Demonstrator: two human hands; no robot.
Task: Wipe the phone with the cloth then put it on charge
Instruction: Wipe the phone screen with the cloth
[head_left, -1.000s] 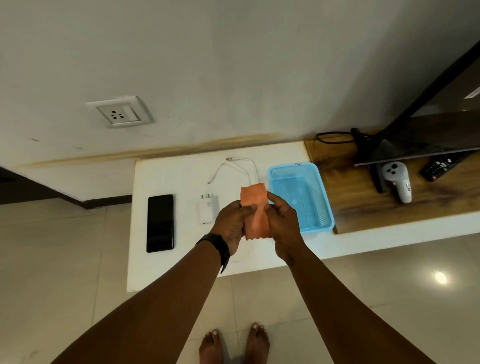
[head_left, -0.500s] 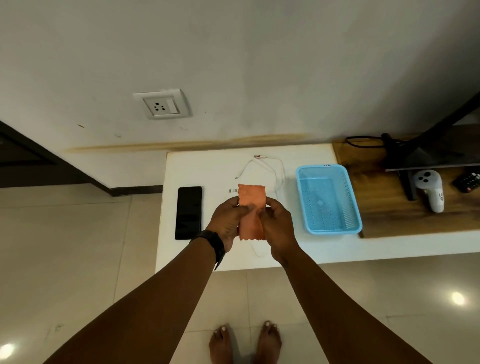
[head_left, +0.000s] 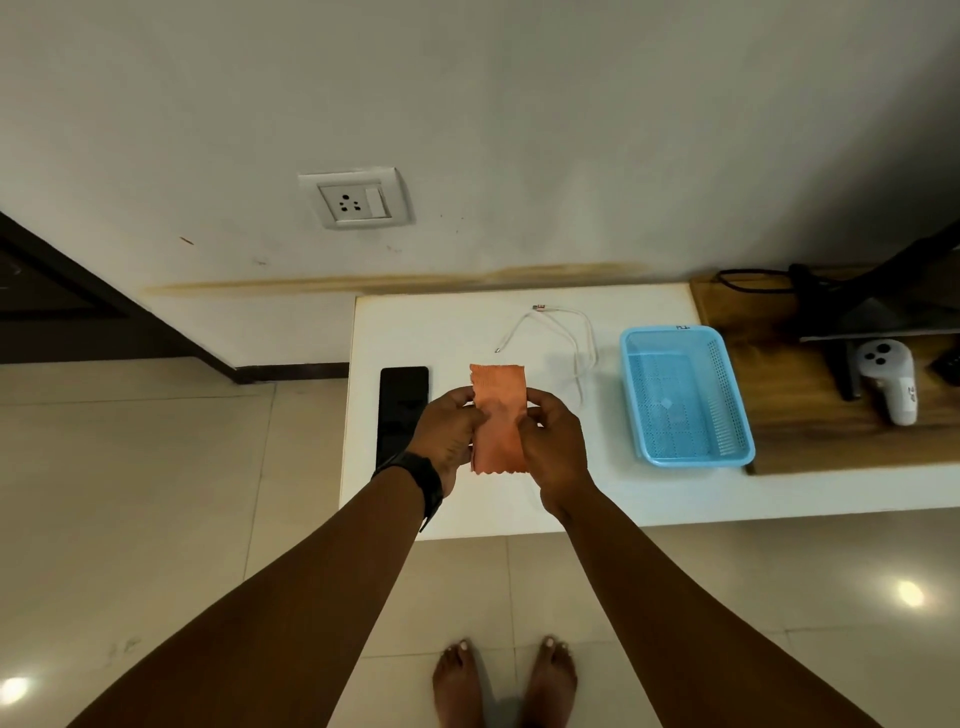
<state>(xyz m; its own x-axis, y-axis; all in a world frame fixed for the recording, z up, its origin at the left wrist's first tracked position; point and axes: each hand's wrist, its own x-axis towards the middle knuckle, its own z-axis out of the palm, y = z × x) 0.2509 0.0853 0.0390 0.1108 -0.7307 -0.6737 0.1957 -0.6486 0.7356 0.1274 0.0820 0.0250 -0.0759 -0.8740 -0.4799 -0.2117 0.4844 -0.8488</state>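
White table (head_left: 519, 312), black phone (head_left: 403, 410), folded orange cloth (head_left: 500, 415) in both hands

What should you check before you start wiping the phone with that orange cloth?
1. Cloth held by both hands, left hand and right hand: ok.
2. Phone flat on the white table, nothing on it: ok.
3. Phone picked up for wiping: not ok, neither hand touches it.
4. Cable lying nearby: ok.
5. Wall socket free: ok.
6. Charger plug: cannot tell, hidden.
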